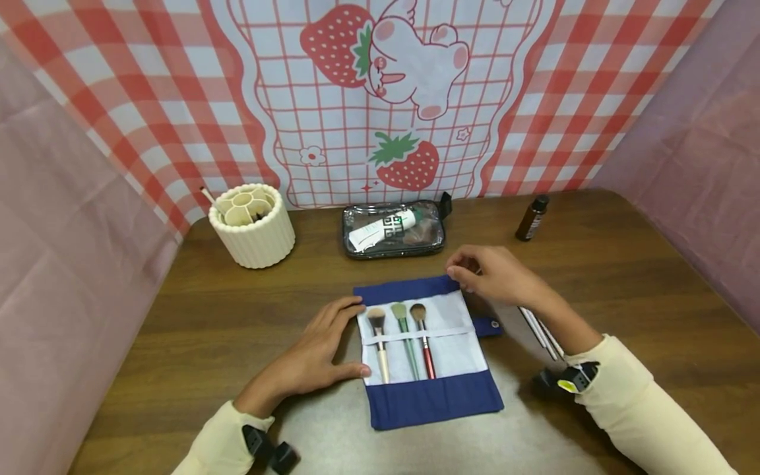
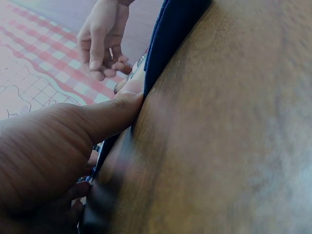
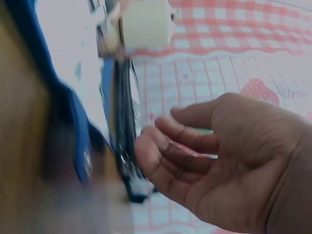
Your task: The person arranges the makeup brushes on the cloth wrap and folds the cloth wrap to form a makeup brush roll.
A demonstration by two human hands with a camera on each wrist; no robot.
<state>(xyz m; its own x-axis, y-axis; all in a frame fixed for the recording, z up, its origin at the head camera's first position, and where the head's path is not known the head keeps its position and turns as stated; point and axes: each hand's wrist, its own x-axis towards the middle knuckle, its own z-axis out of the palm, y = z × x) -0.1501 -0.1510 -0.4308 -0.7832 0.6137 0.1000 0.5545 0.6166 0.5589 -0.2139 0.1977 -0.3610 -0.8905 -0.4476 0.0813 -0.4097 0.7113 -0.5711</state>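
A navy brush roll (image 1: 436,399) with a white lining lies unfolded on the table. Three makeup brushes sit under its white elastic band: a cream-handled brush (image 1: 382,363), a green brush (image 1: 410,349) and a red-handled brush (image 1: 428,359). Along the roll's left edge rests my left hand (image 1: 315,349), its fingers stretched out; the left wrist view shows its thumb (image 2: 114,114) against that edge. My right hand (image 1: 495,274) hovers by the far right corner. Its fingers curl loosely, and the right wrist view shows nothing between them. A snap strap (image 1: 489,326) sticks out on the right.
Behind the roll lies a clear zip pouch (image 1: 394,231) with a white tube inside. A cream ribbed holder (image 1: 252,227) stands at the back left, a small dark bottle (image 1: 532,218) at the back right. Slim pale sticks (image 1: 539,330) lie beneath my right forearm.
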